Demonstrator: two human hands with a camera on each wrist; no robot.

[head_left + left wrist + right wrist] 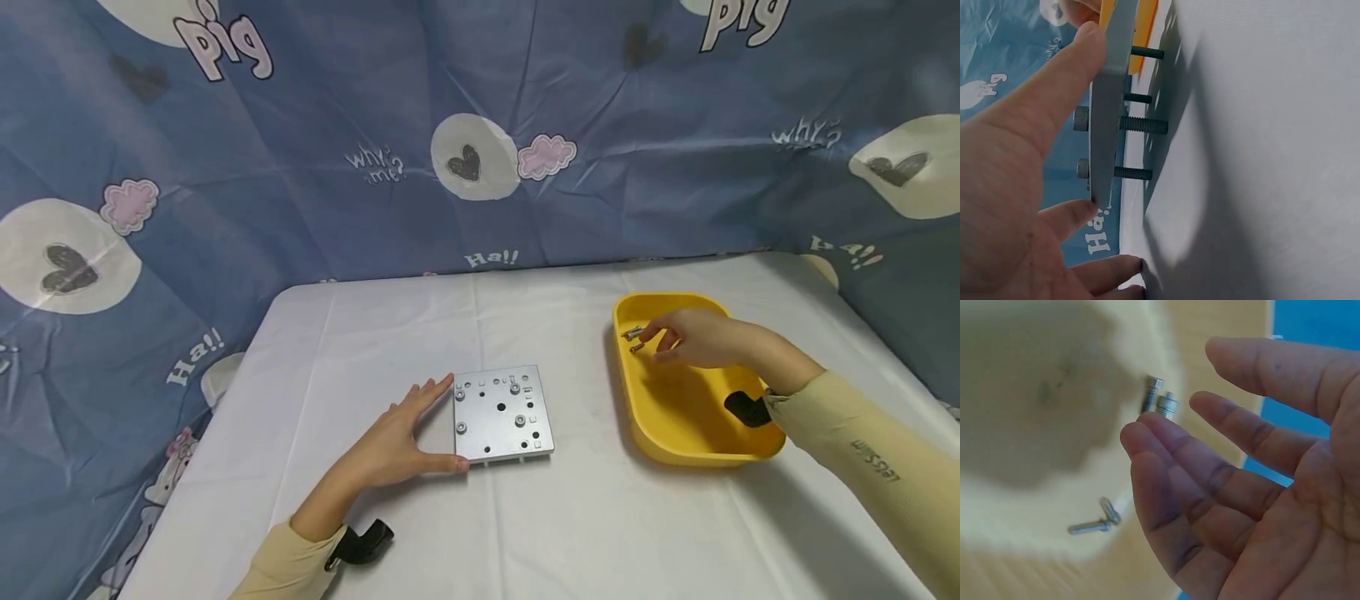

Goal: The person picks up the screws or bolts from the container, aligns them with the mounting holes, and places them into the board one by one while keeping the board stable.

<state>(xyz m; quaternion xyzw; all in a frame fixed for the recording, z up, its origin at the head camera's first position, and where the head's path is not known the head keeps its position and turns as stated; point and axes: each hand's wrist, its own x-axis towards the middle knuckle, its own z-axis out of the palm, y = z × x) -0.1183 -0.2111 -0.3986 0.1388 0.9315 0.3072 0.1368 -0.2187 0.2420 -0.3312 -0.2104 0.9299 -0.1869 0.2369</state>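
A square grey metal plate (502, 412) with several holes and screws in it lies mid-table. My left hand (420, 433) rests flat against its left edge, fingers straight, thumb at the near corner. In the left wrist view the plate (1109, 106) shows edge-on, with the threads of its screws (1141, 125) sticking out below it and my thumb (1054, 94) on its edge. My right hand (663, 340) reaches into the yellow tray (626, 400), fingers relaxed just beside loose screws (633, 337). The right wrist view shows that hand (1210, 475) holding nothing, with the screws (1155, 397) beyond its fingertips.
A white cloth (375, 333) covers the table. A blue patterned sheet (300, 167) hangs behind and on both sides. Another loose screw (1092, 525) lies on the tray floor. Black wrist mounts (363, 540) sit on both sleeves.
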